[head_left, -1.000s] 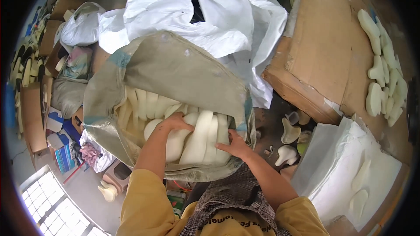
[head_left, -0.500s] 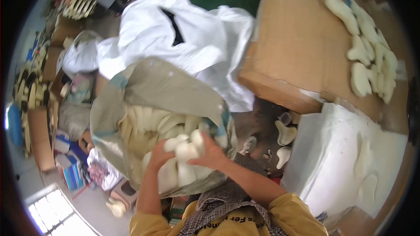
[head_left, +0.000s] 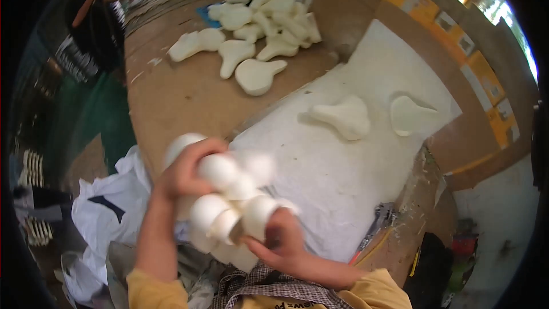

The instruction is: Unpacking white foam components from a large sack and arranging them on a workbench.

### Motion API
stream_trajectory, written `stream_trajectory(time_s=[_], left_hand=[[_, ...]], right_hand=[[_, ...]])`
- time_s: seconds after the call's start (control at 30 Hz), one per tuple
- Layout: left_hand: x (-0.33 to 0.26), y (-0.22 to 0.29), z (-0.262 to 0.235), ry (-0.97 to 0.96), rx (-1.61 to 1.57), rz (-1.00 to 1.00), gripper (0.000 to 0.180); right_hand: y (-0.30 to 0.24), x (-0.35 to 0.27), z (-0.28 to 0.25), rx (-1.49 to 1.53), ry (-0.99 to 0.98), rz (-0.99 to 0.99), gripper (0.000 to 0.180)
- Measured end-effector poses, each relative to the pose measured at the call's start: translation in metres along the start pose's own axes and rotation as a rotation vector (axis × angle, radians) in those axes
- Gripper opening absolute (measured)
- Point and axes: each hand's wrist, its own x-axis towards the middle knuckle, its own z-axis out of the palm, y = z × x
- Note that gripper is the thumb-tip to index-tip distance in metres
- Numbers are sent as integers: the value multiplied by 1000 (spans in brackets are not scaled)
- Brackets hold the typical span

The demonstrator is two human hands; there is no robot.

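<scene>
A person's two hands hold a bundle of cream saddle-shaped pads [head_left: 217, 171] in front of the body. The left hand [head_left: 191, 169] has its grip curled partly closed around the upper left; the right hand [head_left: 283, 240] has its grip around a pad at the lower right. At least five rounded ends show; blur hides the exact count and their long axes. At 12 o'clock from the hands, at least eight more pads form an overlapping pile [head_left: 254, 74] on brown cardboard [head_left: 177, 97]. Toward 2 o'clock, two loose pads lie apart on a white sheet [head_left: 309, 166]: the nearer pad [head_left: 349, 117] points its nose to 9 o'clock, the farther pad [head_left: 409, 117] to 3. One white sack [head_left: 97, 229] slumps at 9 o'clock.
</scene>
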Motion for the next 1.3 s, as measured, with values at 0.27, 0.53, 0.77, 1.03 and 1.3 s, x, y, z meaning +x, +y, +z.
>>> stream_trajectory(time_s=[0.27, 0.53, 0.77, 1.03, 1.3], left_hand=[[277, 32, 123, 244, -427, 131, 75], [79, -123, 41, 622, -296, -353, 44], [-241, -164, 15, 1416, -282, -638, 26], [-533, -189, 57, 2197, -316, -792, 18], [-659, -321, 161, 1937, 95, -1808, 56]], right_hand=[[71, 47, -184, -686, 514, 97, 60], [254, 49, -274, -917, 363, 432, 58], [250, 55, -319, -1240, 369, 25, 41], [121, 73, 102, -291, -579, 125, 35], [93, -228, 434, 420, -1567, 1229, 32]])
